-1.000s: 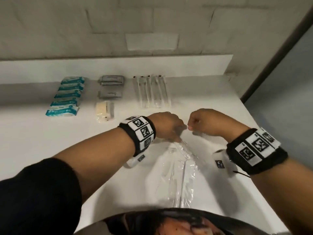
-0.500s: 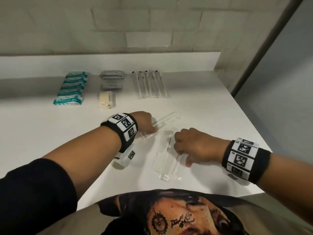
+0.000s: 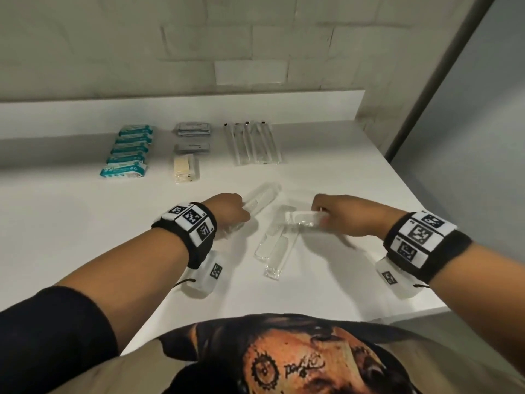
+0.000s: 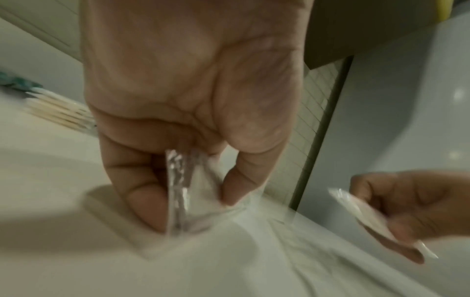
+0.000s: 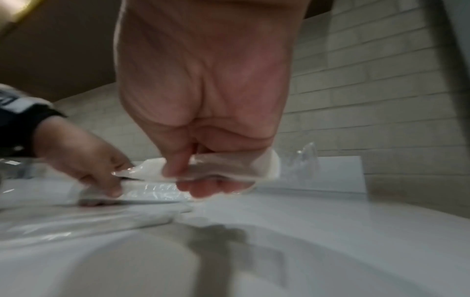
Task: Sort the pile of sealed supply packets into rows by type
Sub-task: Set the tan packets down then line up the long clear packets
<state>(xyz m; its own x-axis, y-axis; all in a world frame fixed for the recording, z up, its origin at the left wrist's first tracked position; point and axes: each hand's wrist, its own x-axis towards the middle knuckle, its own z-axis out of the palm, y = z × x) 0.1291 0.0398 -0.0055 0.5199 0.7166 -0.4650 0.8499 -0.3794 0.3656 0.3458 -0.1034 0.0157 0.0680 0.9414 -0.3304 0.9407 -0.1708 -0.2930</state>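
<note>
Both hands were busy over the loose clear packets (image 3: pixel 274 245) near the front of the counter (image 3: pixel 85 223). Her left hand (image 3: pixel 228 210) pinched the near end of one long clear packet (image 3: pixel 262 199) between thumb and fingers, its far end angled away toward the wall; the left wrist view showed the crinkled plastic (image 4: pixel 178 191) caught between the fingertips, just off the white surface. The right hand (image 3: pixel 338 217) held a second, flatter white packet (image 3: pixel 305 223) lengthwise, thumb on top and fingers curled beneath, lifted just above the few clear packets lying between the two hands. In the right wrist view that packet (image 5: pixel 218 168) stuck out on both sides of the grip.

Farther back, the sorted rows lay along the wall: teal-and-white packets (image 3: pixel 127 150) stacked in a column at the left, grey packets (image 3: pixel 192 136) beside them with a pale yellow packet (image 3: pixel 184 167) at the near end of that column, and a row of long thin clear sleeves (image 3: pixel 252 145) to the right.
</note>
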